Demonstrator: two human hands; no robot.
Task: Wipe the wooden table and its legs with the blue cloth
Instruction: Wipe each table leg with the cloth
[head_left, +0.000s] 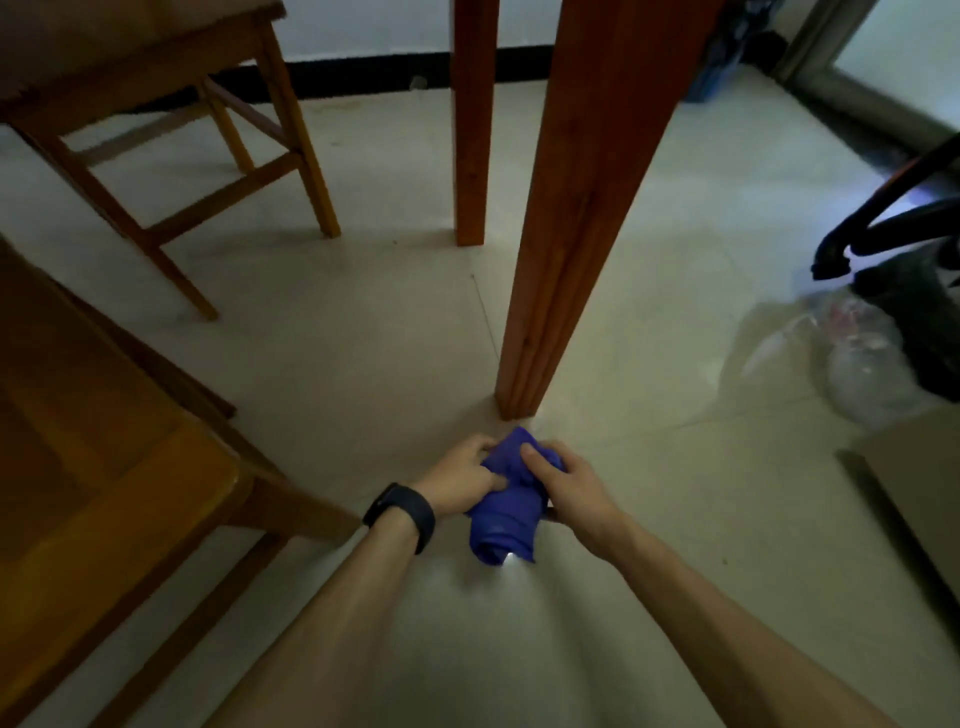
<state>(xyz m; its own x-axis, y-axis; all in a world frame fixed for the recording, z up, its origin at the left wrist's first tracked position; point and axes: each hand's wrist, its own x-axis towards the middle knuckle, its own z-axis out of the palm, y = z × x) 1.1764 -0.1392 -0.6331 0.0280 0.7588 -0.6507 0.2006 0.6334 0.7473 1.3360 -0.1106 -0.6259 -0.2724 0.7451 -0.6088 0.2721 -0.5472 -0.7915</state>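
Observation:
I look down under the wooden table at the tiled floor. The blue cloth (506, 512) is bunched up between both hands, just in front of the foot of the near reddish-brown table leg (571, 234). My left hand (462, 480), with a dark band on its wrist, grips the cloth from the left. Opposite it, my right hand (563, 480) grips the cloth from the right, thumb on top. A second table leg (471, 130) stands farther back. The cloth does not touch the near leg.
A wooden chair (171, 130) stands at the back left. Another wooden chair (104, 441) is close on my left. A black chair base (883, 244), a clear plastic bag (852, 358) and flat cardboard (914, 467) lie to the right.

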